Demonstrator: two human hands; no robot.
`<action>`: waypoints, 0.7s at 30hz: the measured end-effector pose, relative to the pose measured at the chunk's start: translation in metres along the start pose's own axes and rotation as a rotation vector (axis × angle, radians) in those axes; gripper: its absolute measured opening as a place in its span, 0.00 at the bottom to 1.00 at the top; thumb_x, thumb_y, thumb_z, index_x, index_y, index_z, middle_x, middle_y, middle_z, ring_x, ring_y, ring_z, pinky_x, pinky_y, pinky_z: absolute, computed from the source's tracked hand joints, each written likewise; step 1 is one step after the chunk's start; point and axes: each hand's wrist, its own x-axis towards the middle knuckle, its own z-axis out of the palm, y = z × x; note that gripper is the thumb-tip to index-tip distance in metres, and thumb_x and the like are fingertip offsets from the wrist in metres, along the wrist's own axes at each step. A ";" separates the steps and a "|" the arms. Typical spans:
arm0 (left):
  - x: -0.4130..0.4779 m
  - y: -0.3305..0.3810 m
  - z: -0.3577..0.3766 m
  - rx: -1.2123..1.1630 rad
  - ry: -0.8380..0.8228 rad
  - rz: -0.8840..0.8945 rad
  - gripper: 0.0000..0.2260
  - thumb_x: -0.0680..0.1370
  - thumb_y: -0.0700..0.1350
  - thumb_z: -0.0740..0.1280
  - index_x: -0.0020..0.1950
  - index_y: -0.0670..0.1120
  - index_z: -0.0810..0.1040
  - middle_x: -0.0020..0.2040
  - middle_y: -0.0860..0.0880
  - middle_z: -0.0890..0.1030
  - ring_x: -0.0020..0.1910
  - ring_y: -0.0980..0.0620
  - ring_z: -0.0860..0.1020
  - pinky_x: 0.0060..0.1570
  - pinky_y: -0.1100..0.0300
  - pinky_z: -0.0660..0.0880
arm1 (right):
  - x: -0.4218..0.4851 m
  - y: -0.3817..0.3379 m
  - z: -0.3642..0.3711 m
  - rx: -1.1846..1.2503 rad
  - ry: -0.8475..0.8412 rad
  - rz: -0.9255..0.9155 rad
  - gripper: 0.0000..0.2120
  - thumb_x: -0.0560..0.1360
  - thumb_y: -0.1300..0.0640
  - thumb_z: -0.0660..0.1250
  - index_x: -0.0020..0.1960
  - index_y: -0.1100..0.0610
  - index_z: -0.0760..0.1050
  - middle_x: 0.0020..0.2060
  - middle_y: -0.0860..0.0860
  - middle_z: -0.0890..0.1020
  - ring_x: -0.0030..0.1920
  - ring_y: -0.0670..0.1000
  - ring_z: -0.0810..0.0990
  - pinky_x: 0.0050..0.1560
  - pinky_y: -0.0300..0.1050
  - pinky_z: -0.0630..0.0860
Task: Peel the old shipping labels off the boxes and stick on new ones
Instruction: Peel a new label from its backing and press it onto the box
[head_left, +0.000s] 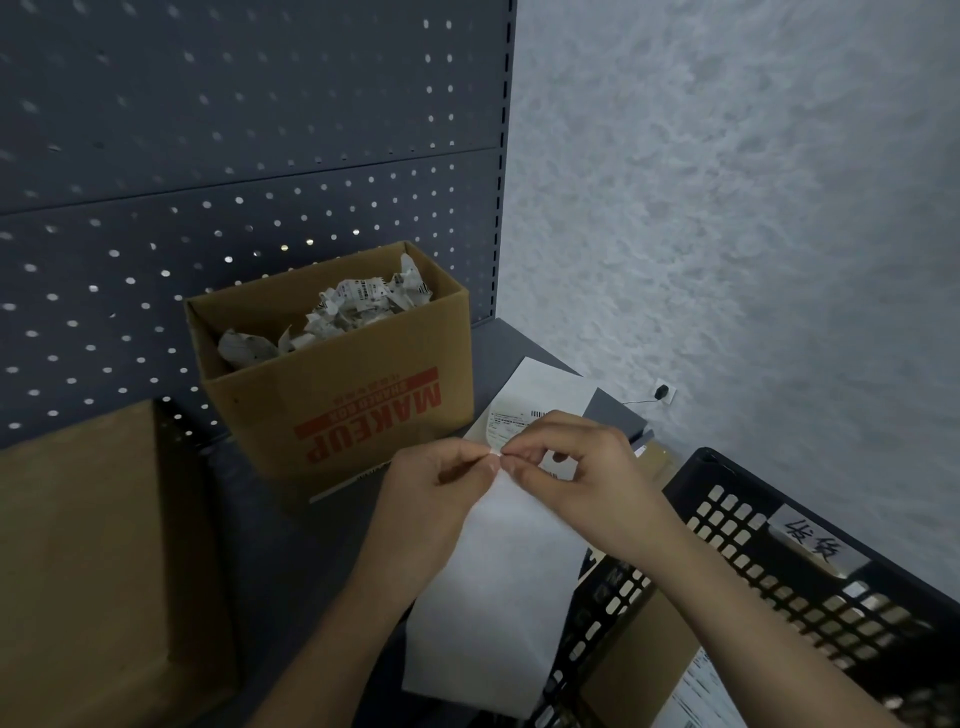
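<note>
I hold a long white strip of label paper (498, 582) in front of me, its blank side toward me. My left hand (436, 499) and my right hand (576, 467) both pinch the strip's top corner, fingertips meeting. A printed label (511, 421) shows just behind my fingers. A plain brown box (93, 561) stands at the lower left. An open box marked MAKEUP (353, 405) holds several crumpled old labels (358, 304).
A grey pegboard (234, 156) backs the dark shelf (291, 545). A black plastic crate (810, 571) with a handwritten tag sits at the lower right, holding a cardboard box (639, 660) with a printed label. A rough white wall (753, 208) is on the right.
</note>
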 end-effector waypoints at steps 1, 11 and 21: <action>0.000 0.000 0.000 -0.007 0.005 -0.003 0.12 0.78 0.40 0.68 0.41 0.57 0.82 0.38 0.61 0.83 0.40 0.65 0.80 0.37 0.76 0.72 | 0.000 0.000 0.000 0.001 0.001 -0.001 0.03 0.74 0.56 0.72 0.47 0.50 0.84 0.39 0.43 0.80 0.45 0.48 0.78 0.45 0.32 0.70; -0.001 -0.006 0.007 -0.157 0.051 -0.054 0.05 0.75 0.40 0.71 0.49 0.48 0.85 0.41 0.54 0.86 0.43 0.59 0.83 0.42 0.68 0.78 | 0.003 0.001 0.004 0.013 0.022 0.020 0.06 0.74 0.59 0.72 0.47 0.49 0.84 0.39 0.43 0.81 0.45 0.47 0.79 0.44 0.37 0.73; 0.001 -0.012 0.007 -0.131 0.015 0.006 0.06 0.76 0.38 0.70 0.50 0.47 0.84 0.42 0.54 0.86 0.44 0.59 0.83 0.43 0.70 0.76 | 0.000 0.007 0.003 0.010 0.014 0.020 0.05 0.75 0.58 0.71 0.48 0.50 0.84 0.40 0.43 0.83 0.45 0.47 0.80 0.46 0.45 0.75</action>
